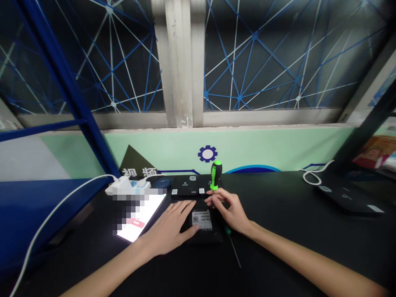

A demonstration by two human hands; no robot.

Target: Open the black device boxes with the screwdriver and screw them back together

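Observation:
A flat black box-shaped device [202,237] with a white printed label [202,220] lies in front of me on the dark table. My left hand [173,225] rests flat on its left side, fingers stretched out and thumb near the label. At its far right corner, my right hand [230,208] pinches the shaft of a screwdriver [216,175]. The screwdriver stands upright with its green and black handle on top; its tip is hidden by my fingers. A second screwdriver [234,247] with a green handle lies beside the device, partly under my right hand.
Behind the device lie more black boxes [185,186]. To the left are a lit phone [145,216], a white power strip [126,186] with a cable, and a dark mouse [163,182]. Another black device [348,198] lies far right near a white cable [312,177].

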